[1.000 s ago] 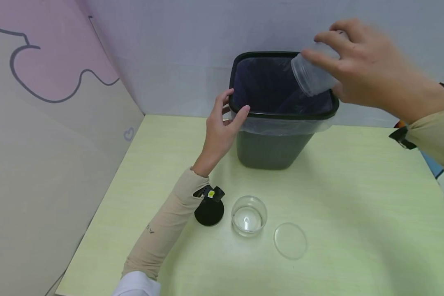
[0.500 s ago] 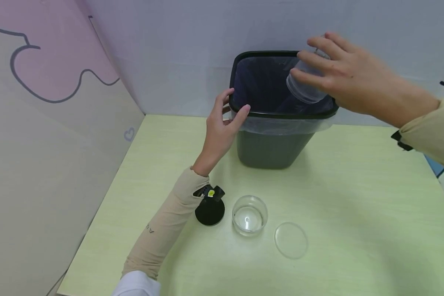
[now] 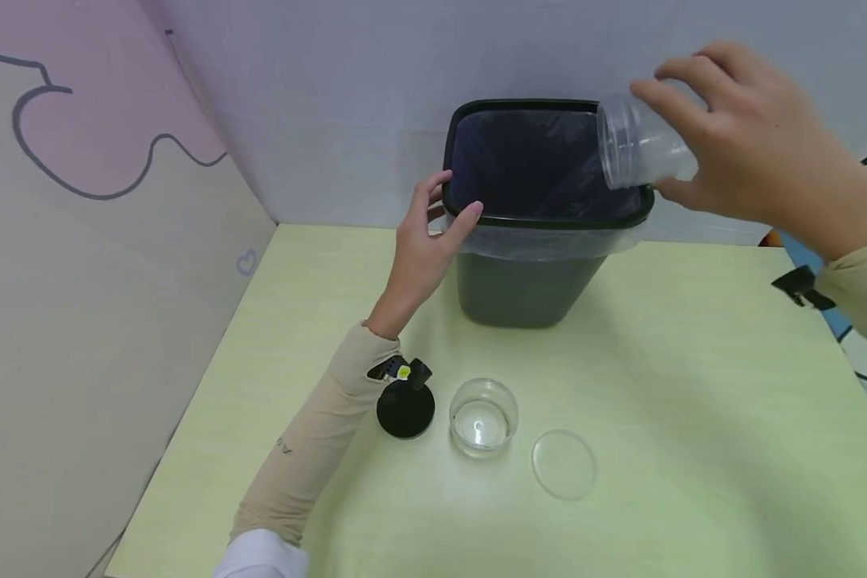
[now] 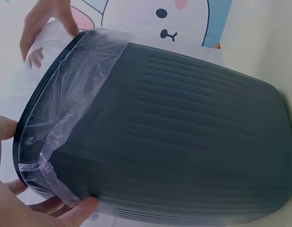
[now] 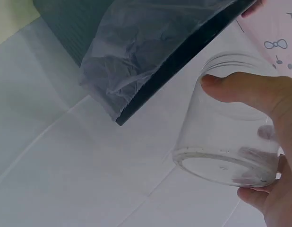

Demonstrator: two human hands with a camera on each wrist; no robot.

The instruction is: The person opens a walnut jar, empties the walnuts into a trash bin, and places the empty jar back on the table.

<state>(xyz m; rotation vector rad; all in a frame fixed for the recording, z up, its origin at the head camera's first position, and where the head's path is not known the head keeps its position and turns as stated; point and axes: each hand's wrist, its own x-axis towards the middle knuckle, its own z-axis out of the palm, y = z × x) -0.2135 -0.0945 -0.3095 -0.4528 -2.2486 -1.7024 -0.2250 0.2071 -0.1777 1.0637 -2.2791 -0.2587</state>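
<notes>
My right hand [image 3: 744, 128] grips a clear, lidless jar [image 3: 639, 144] on its side over the right rim of a dark grey trash can [image 3: 527, 285]. In the right wrist view the jar [image 5: 221, 127] looks see-through, its threaded mouth toward the can, thumb along one side and fingers behind. My left hand [image 3: 426, 241] holds the can's left front corner, thumb over the black rim [image 3: 549, 222] and fingers at the side. A translucent bag [image 4: 80, 85] lines the can and folds down outside the rim.
On the table [image 3: 694, 401] in front of the can stand a black round lid [image 3: 405, 409], a clear round dish [image 3: 483, 421] and a flat clear disc [image 3: 563, 466]. A wall [image 3: 332, 96] rises close behind the can.
The jar dipped mouth-down over the can, then came back up and right to lie nearly level. My left hand has kept its hold on the can.
</notes>
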